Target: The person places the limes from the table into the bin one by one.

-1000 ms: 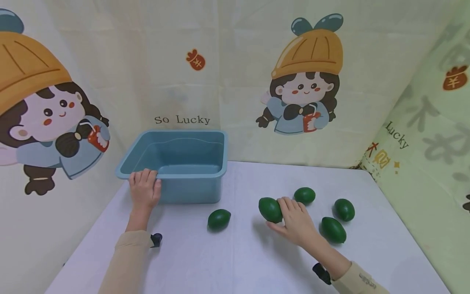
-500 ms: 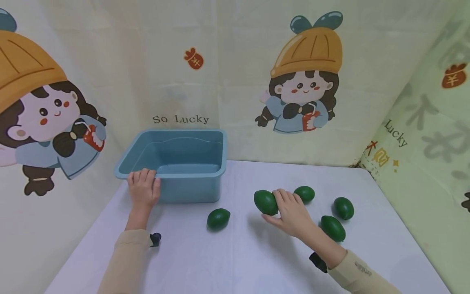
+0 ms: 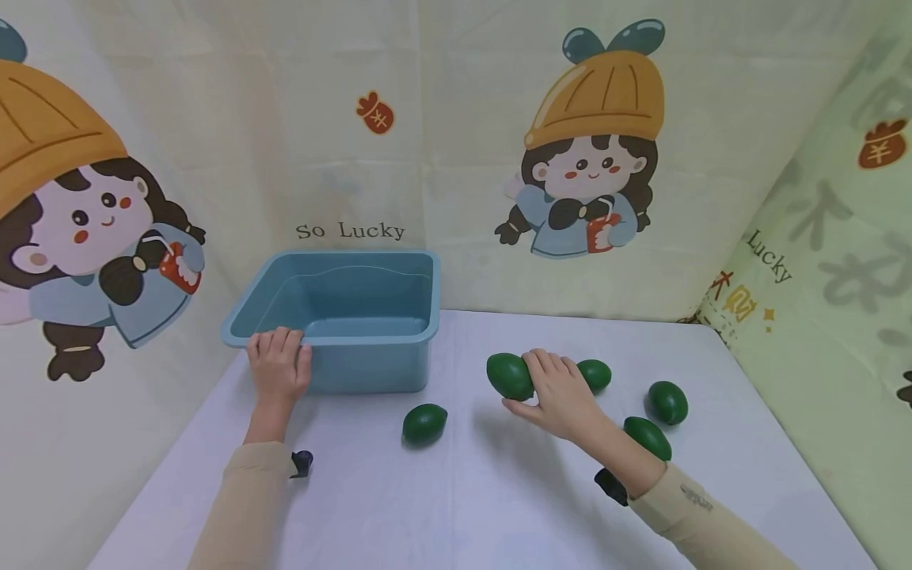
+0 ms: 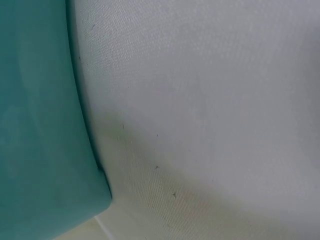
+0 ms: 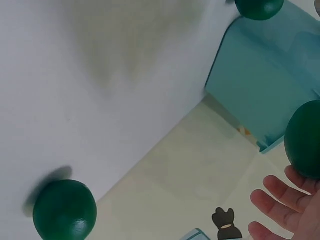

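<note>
My left hand point(image 3: 278, 370) grips the near rim of a blue plastic bin point(image 3: 374, 366), fingers hooked over the edge and thumb outside. The bin's outer wall point(image 4: 40, 125) fills the left side of the left wrist view, where the hand itself does not show. Raised above the white table, a green lime point(image 3: 509, 376) is pinched between the fingers and thumb of my right hand point(image 3: 564, 396). In the right wrist view, that held lime point(image 5: 304, 140) sits at the right edge, by the fingertips. A second lime point(image 3: 424, 425) lies in front of the bin.
Right of the right hand, one lime point(image 3: 595, 376) is partly covered by the fingers. Two others, a lime point(image 3: 667, 403) and a lime point(image 3: 647, 438) close to the forearm, rest on the white tablecloth point(image 3: 456, 507). A printed cloth backdrop point(image 3: 470, 198) rises behind the table.
My right hand has carried the held lime a little up and leftward, toward the bin. The left hand keeps its place on the rim.
</note>
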Tool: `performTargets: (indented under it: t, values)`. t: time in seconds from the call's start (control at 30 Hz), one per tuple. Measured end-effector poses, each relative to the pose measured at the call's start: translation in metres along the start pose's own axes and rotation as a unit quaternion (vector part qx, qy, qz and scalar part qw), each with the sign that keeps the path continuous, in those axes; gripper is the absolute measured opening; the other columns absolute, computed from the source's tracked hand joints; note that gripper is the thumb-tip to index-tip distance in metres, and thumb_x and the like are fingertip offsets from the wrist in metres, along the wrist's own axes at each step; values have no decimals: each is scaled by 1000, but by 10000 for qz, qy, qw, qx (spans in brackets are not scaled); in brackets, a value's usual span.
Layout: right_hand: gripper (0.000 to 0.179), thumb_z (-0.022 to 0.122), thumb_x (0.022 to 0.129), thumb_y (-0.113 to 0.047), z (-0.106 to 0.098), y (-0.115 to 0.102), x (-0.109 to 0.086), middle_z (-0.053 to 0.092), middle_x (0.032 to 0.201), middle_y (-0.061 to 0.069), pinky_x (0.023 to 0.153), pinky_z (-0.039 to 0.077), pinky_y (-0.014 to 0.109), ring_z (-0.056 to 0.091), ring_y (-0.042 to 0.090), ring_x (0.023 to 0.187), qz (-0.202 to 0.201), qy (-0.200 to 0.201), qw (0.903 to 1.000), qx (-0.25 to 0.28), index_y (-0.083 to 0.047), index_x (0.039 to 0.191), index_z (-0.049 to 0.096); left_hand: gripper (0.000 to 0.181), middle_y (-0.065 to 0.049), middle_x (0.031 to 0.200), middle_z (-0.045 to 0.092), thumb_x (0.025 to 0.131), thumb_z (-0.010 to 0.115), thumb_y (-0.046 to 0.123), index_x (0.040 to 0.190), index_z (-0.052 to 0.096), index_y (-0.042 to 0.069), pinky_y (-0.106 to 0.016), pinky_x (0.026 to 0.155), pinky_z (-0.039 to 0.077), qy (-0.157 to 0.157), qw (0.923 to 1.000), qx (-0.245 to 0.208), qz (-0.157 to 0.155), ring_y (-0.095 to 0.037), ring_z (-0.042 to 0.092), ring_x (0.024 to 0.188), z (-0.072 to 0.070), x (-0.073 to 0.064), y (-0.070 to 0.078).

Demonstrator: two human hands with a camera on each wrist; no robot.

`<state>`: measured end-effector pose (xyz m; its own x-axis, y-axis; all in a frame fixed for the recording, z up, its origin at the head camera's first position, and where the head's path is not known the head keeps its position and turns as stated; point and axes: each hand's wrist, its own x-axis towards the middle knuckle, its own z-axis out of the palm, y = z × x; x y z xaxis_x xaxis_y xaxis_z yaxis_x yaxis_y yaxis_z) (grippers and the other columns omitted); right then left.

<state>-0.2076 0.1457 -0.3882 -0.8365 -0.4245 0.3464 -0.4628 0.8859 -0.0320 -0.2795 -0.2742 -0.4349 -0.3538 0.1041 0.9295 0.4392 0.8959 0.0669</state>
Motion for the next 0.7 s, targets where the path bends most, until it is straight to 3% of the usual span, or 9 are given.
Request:
performTargets:
  t: [0.33, 0.7]
  values:
    - [65, 58, 75, -57, -4, 0, 14, 52, 109, 9, 89, 39, 48, 52, 27, 100, -85, -92, 9999, -41, -5, 113, 49, 45, -21, 80, 51, 91, 33, 36, 84, 54, -3, -54, 78, 25, 407, 9991, 69, 125, -38, 42, 76, 4, 1, -1]
    - [66, 55, 76, -59, -7, -3, 24, 52, 107, 9, 87, 41, 47, 52, 25, 97, -200, -168, 9996, -94, -5, 113, 49, 45, -20, 77, 52, 89, 34, 36, 81, 55, -3, -54, 78, 26, 594, 9981, 153, 112, -38, 43, 73, 8, 0, -2]
